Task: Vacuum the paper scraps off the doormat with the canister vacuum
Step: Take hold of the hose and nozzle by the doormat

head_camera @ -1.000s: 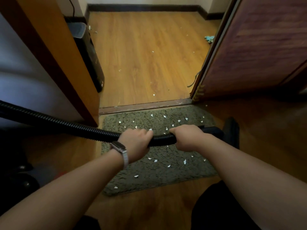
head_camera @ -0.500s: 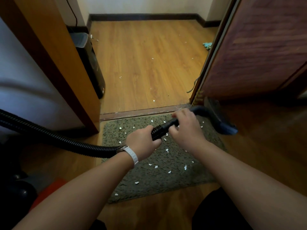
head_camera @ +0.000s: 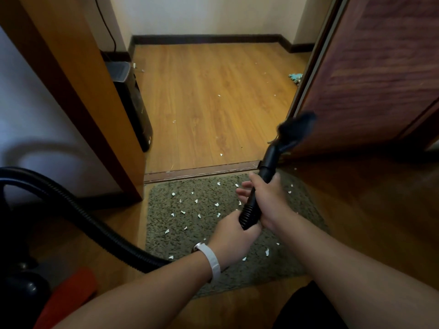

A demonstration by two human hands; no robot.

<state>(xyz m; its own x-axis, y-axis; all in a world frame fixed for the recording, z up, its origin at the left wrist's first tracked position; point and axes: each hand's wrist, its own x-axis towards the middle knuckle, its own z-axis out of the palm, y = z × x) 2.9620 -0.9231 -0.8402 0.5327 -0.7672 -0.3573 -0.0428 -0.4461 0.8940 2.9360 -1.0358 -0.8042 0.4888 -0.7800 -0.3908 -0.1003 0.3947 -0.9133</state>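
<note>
Wood floor (head_camera: 213, 103) open beyond the threshold strip (head_camera: 202, 170). Door (head_camera: 380, 67) bounds the right, wooden jamb (head_camera: 78, 91) the left. Doormat (head_camera: 166, 233) sits on the near side, far edge against the strip. Black hose (head_camera: 95, 222) loops in from the left across the mat's near-left corner. Left hand (head_camera: 232, 236) grips the ribbed hose end, right hand (head_camera: 268, 203) wraps the wand (head_camera: 267, 169) just beyond. Nozzle (head_camera: 294, 131) blurred, held clear of the mat by the door edge. Paper scraps (head_camera: 183, 212) scattered over the mat.

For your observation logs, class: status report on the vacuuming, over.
Left hand and right hand both grip the hose. Nozzle up off the doormat; scraps not yet vacuumed. Door close by nozzle.
</note>
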